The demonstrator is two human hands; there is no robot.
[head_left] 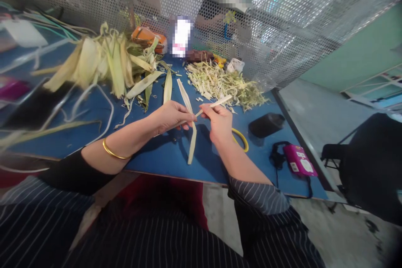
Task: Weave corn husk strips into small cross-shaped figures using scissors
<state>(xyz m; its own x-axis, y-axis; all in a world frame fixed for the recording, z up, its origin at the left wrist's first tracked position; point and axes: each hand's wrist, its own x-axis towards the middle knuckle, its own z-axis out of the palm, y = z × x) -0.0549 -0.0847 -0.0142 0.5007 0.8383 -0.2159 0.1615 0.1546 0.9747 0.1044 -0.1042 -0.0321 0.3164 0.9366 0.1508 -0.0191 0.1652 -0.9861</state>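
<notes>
My left hand (176, 116) pinches two pale corn husk strips where they cross. One long husk strip (192, 144) runs up and down through the pinch, its lower end hanging over the blue table. The other husk strip (223, 100) lies crosswise, and my right hand (218, 118) is closed on it between thumb and fingers, with its free end sticking out to the upper right. Both hands are just above the table, close together. A loose husk piece (168, 86) lies behind my left hand.
A heap of corn husks (103, 60) lies at left, and a pile of shredded husk (222, 83) behind my hands. To the right are a yellow ring (241, 139), a black cylinder (266, 125) and a magenta box (300, 160) with a cable. Perforated metal mesh (201, 8) borders the blue table (169, 157).
</notes>
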